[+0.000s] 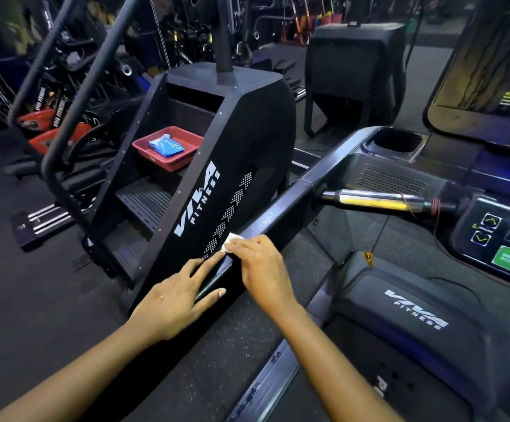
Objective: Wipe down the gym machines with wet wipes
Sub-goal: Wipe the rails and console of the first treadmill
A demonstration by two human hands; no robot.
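White wipe (231, 239) sits pressed under the flat right hand (259, 266) low on the treadmill rail (281, 205), left hand (174, 296) splayed alongside, holding nothing; judged early: upper rail, console (503, 239), stepper (247, 132) remain.

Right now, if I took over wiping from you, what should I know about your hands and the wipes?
Left hand: flat, fingers straight, resting on the treadmill handrail.
Right hand: pressing a white wet wipe onto the same handrail, just ahead of the left.
Supplies: blue pack, likely wipes, in the red tray on a stair climber step.
Done: this handrail is being wiped; how much is clean I cannot tell.
Left: the remaining handrail, the treadmill console, the stair climber.
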